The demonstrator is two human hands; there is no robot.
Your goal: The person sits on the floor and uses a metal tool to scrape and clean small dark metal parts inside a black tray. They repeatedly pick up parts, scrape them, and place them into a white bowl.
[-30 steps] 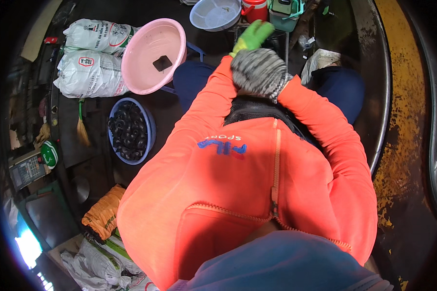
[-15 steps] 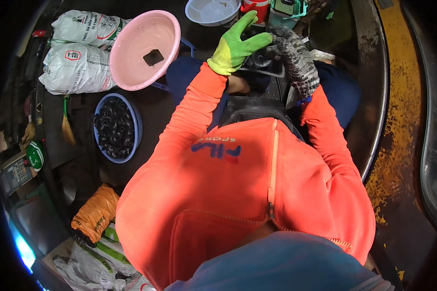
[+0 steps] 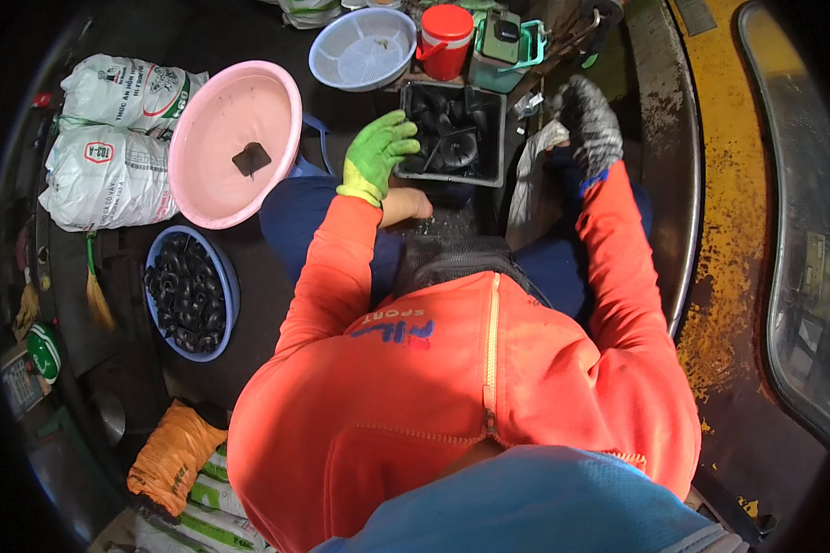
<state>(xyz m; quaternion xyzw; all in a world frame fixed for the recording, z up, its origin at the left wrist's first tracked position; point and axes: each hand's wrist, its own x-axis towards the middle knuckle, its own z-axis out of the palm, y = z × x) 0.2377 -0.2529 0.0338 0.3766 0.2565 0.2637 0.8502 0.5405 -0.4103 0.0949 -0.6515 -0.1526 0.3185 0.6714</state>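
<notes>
My left hand (image 3: 376, 155), in a green and yellow glove, is raised at the left edge of a black rectangular tub (image 3: 501, 161). Its fingers are slightly bent, with nothing held. Black moulded pieces (image 3: 456, 147), one round and dished, lie inside the tub. To the tub's right is my right hand (image 3: 592, 124), in a grey and black knitted glove. Its fingers look loosely bent and a little blurred, and I see nothing in them. A whitish sack or cloth (image 3: 528, 189) lies between the tub and my right forearm.
On the left stand a tilted pink basin (image 3: 235, 120) with a dark square piece and a blue basin (image 3: 233, 304) of black parts. White sacks (image 3: 111, 175) lie beyond. Behind the tub are a pale blue basket (image 3: 364, 55), red jug (image 3: 446, 46) and green container (image 3: 503, 64).
My hands were close together over the tub; they have moved apart, left hand leftward and right hand slightly down. The view has shifted, showing more of the tub and the things behind it.
</notes>
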